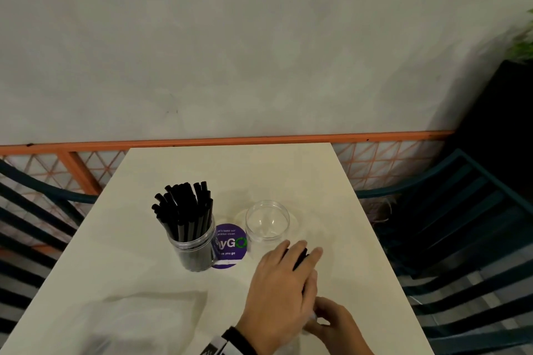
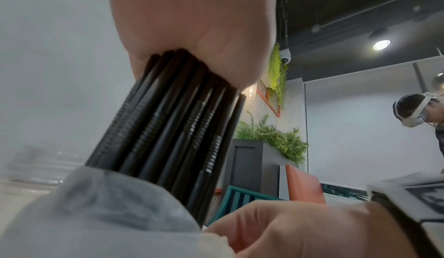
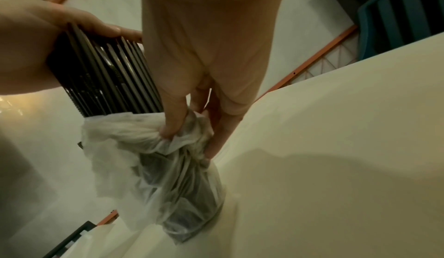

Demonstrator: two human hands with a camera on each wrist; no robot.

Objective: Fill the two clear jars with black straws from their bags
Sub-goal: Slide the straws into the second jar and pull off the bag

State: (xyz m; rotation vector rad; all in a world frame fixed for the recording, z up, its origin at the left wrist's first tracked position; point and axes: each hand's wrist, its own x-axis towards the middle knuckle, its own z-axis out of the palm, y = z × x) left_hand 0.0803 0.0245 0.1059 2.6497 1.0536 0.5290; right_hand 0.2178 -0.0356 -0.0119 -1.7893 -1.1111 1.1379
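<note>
On the cream table (image 1: 317, 181), a clear jar (image 1: 196, 251) on the left is packed with upright black straws. An empty clear jar (image 1: 266, 222) stands to its right. Just in front of the empty jar, my left hand (image 1: 282, 282) grips a bundle of black straws (image 1: 300, 261), seen close in the left wrist view (image 2: 173, 129). The bundle's lower end is still inside a thin clear plastic bag (image 3: 168, 176). My right hand (image 1: 334, 323) pinches the bunched bag with its fingers (image 3: 175, 114) near the table's front right.
A round purple sticker (image 1: 229, 245) lies between the jars. Blurred clear plastic (image 1: 124, 320) lies at the front left. Teal slatted chairs (image 1: 461, 225) flank the table, whose far edge meets a grey wall. A dark planter (image 1: 504, 109) stands at the right.
</note>
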